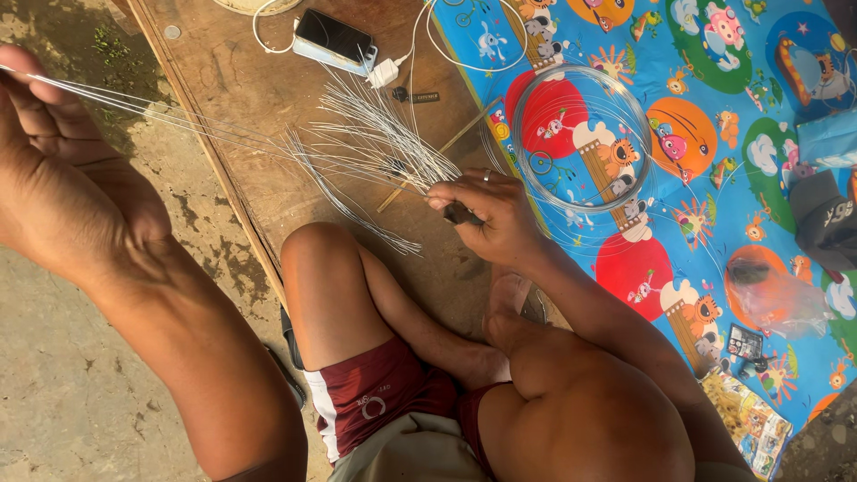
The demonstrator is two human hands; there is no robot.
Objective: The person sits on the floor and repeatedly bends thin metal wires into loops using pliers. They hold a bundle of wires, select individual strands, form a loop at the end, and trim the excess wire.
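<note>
So the person's sitting cross-legged on a wooden board, working with thin clear strands, fishing line by the look of it. The left hand is raised way out to the side with a few strands stretched taut from it; the camera mostly catches the heel of the palm, so I can't tell how those fingers are set. The right hand has its fingers pinched together on the other end of the strands, plus a small dark thing I can't make out. A fan of cut pieces lies on the board just past it, and a coil of line sits on the colourful cartoon mat. My read is measuring or pulling out a length; the next bit needs steady tension. A phone is near the top.
</note>
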